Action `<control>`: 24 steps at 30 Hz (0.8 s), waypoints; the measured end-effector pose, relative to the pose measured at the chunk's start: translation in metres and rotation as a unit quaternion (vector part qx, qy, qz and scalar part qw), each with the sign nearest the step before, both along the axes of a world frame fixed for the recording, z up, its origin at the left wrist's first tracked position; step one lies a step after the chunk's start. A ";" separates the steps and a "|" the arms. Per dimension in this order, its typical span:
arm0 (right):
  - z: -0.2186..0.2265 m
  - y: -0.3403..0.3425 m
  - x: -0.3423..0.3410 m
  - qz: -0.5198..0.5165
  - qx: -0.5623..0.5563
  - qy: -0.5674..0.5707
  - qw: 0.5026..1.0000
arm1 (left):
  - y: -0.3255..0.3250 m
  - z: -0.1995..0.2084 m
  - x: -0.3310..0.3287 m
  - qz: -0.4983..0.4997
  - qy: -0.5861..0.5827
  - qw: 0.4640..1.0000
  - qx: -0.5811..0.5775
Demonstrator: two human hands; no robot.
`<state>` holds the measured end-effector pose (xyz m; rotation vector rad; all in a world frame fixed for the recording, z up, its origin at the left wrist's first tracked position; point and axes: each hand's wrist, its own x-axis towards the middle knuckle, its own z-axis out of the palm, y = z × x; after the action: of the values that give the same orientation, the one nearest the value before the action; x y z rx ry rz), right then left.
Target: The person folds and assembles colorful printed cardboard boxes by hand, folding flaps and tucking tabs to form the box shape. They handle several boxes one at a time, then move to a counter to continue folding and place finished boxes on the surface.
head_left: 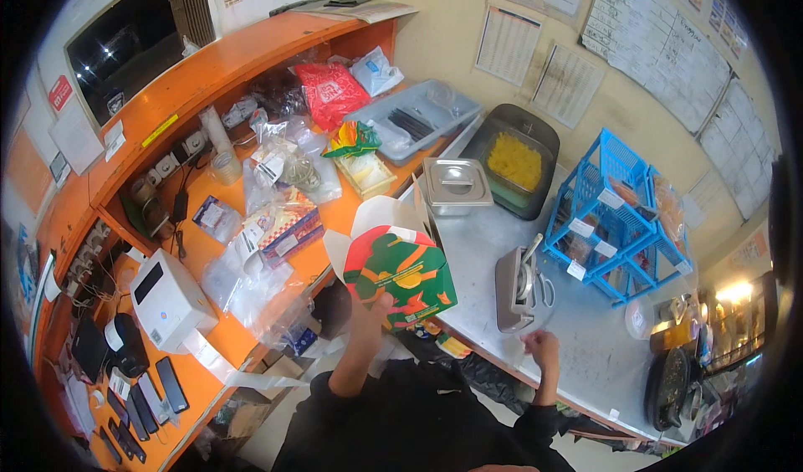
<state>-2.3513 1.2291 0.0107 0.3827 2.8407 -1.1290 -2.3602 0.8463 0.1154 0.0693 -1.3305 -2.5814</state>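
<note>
My left hand point(368, 320) grips a green and red cardboard takeaway box point(406, 275), with my thumb on its near side. The box's white top flaps stand up and apart; what is inside cannot be seen. Over the near edge of the steel counter point(473, 305), my right hand point(542, 348) is curled closed, and nothing shows in it. Just beyond that hand stands a narrow grey container point(507, 296) with metal utensils in it. Farther back are a lidded steel pan point(457, 184) and a dark tub point(512, 158) of yellow food.
Blue plastic baskets point(615, 221) with packets stand to the right on the counter. A grey-blue bin point(435, 116) sits at the back. The orange desk point(226, 284) at left carries plastic bags, a white printer point(171, 300) and several phones point(171, 384).
</note>
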 end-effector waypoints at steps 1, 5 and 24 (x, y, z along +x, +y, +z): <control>0.041 -0.024 -0.005 0.012 -0.093 0.036 0.995 | -0.003 -0.006 0.002 -0.004 -0.005 1.000 -0.013; 0.175 -0.117 -0.006 0.130 -0.192 0.155 0.960 | 0.004 0.001 0.000 -0.051 0.018 0.999 -0.002; 0.211 -0.215 -0.025 0.277 -0.433 0.108 0.851 | 0.018 0.000 0.013 0.083 0.179 0.975 -0.102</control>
<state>-2.3766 1.0140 0.2213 -0.6064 1.9829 -2.1382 -2.3469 0.8647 0.1152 -0.2945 -1.3730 -2.1763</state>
